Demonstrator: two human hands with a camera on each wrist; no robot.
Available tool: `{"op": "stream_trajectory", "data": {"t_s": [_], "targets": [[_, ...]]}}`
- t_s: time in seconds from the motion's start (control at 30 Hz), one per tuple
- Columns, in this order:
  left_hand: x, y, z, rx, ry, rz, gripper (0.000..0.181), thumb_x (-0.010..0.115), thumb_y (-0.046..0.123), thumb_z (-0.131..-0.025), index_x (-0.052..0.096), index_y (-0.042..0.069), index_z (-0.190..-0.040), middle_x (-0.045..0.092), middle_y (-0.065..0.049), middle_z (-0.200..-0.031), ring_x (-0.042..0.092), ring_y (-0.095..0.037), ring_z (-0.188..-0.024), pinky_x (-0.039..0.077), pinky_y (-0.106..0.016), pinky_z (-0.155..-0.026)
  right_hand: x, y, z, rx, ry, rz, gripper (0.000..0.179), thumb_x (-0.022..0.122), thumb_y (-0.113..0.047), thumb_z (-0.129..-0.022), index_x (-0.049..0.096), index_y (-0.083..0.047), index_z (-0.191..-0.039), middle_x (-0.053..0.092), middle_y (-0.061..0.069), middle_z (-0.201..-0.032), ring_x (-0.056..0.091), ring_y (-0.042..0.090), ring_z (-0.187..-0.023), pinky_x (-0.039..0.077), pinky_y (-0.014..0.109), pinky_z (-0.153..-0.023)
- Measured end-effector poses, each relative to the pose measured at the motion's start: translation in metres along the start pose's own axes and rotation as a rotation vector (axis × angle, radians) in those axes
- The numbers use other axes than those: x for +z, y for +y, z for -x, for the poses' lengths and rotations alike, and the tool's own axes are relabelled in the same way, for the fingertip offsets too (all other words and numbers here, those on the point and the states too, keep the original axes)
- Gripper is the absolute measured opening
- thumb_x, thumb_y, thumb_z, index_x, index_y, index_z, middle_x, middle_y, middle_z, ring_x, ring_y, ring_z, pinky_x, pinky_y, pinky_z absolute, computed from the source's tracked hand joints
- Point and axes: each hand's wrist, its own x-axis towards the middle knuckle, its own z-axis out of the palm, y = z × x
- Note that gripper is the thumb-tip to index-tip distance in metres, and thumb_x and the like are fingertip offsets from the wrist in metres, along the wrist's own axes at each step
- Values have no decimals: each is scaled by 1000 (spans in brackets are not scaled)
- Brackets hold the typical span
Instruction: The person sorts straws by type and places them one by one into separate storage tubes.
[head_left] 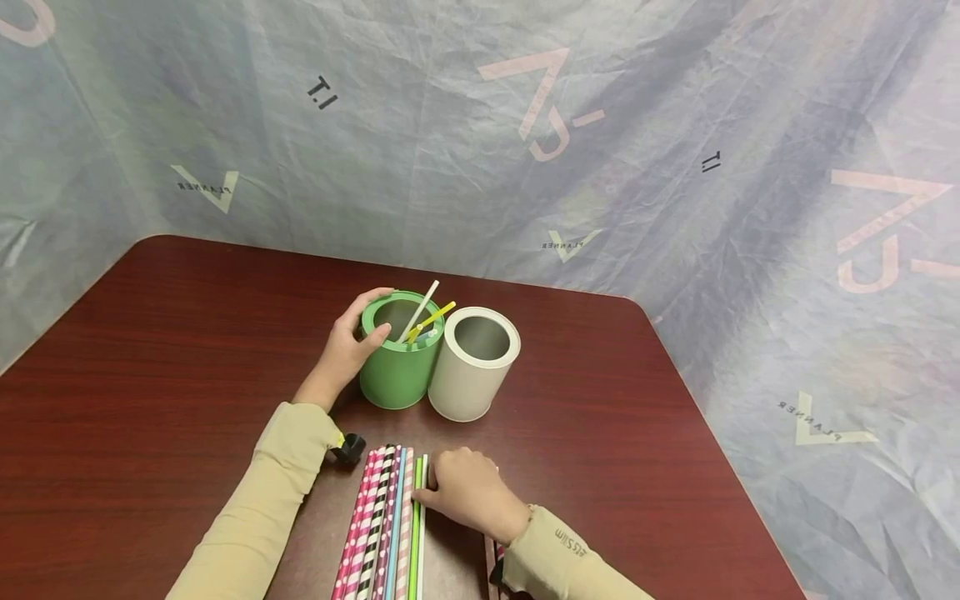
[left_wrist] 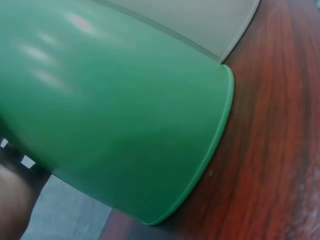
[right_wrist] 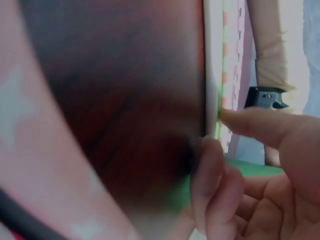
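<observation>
A green can (head_left: 397,375) stands on the table with several straws (head_left: 427,317), white and yellow among them, leaning out of it. My left hand (head_left: 351,337) holds its rim, the thumb over the near edge and the fingers round the far side. Nearer to me lies a row of patterned and plain paper straws (head_left: 382,517). At its right end my right hand (head_left: 472,492) straddles a green straw (head_left: 417,517) and a white straw (head_left: 423,542). In the right wrist view the thumb (right_wrist: 245,122) meets the green one, with curled fingers (right_wrist: 212,172) on the white one's other side.
A cream can (head_left: 468,387) stands right beside the green one, its mouth up. Under my right wrist lies a pale pink straw with white stars (right_wrist: 50,135), large in the right wrist view. A printed grey cloth (head_left: 450,167) hangs behind the dark red wooden table (head_left: 600,417).
</observation>
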Motion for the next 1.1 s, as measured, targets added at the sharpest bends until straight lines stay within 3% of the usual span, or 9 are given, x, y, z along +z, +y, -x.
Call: {"op": "stream_trajectory", "data": {"t_s": [0.13, 0.3, 0.4, 0.53, 0.63, 0.8, 0.97, 1.1], "targets": [[0, -1, 0, 2, -4, 3, 55, 54, 10, -90, 43, 9, -144, 50, -17, -138, 53, -1, -106, 43, -15, -87, 0, -1, 0, -3, -15, -78, 49, 71, -36, -83, 46, -21, -44, 34, -14, -40, 40, 4, -43, 35, 23, -43], [0, 0, -1, -10, 1, -5, 55, 55, 8, -90, 44, 8, -144, 50, -18, -138, 53, 0, -106, 43, -14, -86, 0, 0, -1, 17, -56, -259, 35, 73, -27, -83, 63, -18, -50, 54, -9, -40, 45, -3, -34, 44, 15, -54], [1, 4, 0, -15, 2, -6, 55, 54, 6, -89, 43, 4, -143, 49, -21, -139, 52, 0, -105, 42, -13, -86, 1, 0, -2, 64, -102, -395, 31, 74, -20, -82, 66, -13, -53, 58, -4, -42, 49, 0, -32, 47, 15, -48], [2, 22, 3, -8, -2, -19, 55, 53, 5, -89, 41, -4, -142, 48, -27, -138, 51, 0, -104, 41, -12, -85, 1, 2, -4, 112, -150, -504, 27, 73, -13, -82, 66, -9, -56, 60, 1, -44, 54, 7, -33, 48, 21, -39], [3, 34, 6, -14, -4, -31, 55, 52, 5, -89, 41, -6, -141, 48, -27, -137, 51, 0, -104, 41, -12, -85, 0, 3, -5, 135, -185, -574, 25, 71, -10, -83, 65, -6, -59, 62, 6, -47, 59, 12, -37, 50, 24, -40], [2, 35, 6, -21, -8, -29, 55, 52, 5, -89, 40, -6, -141, 48, -28, -136, 52, 0, -103, 42, -12, -84, -1, 9, -7, 187, -239, -762, 20, 69, -5, -84, 60, -2, -67, 65, 15, -56, 63, 17, -46, 54, 29, -44], [2, 33, 5, -14, -10, -13, 55, 53, 5, -88, 41, -5, -141, 49, -28, -135, 53, 0, -102, 43, -12, -84, -5, 20, -9, 193, -212, -919, 12, 63, -2, -86, 57, 2, -77, 69, 16, -71, 69, 24, -59, 58, 33, -52], [3, 33, 5, -9, -6, -13, 55, 53, 5, -88, 41, -6, -141, 48, -28, -136, 52, 0, -103, 42, -11, -84, -11, 28, -9, 186, -155, -1014, 5, 58, 1, -84, 55, 5, -86, 66, 10, -74, 67, 19, -63, 59, 37, -58]]}}
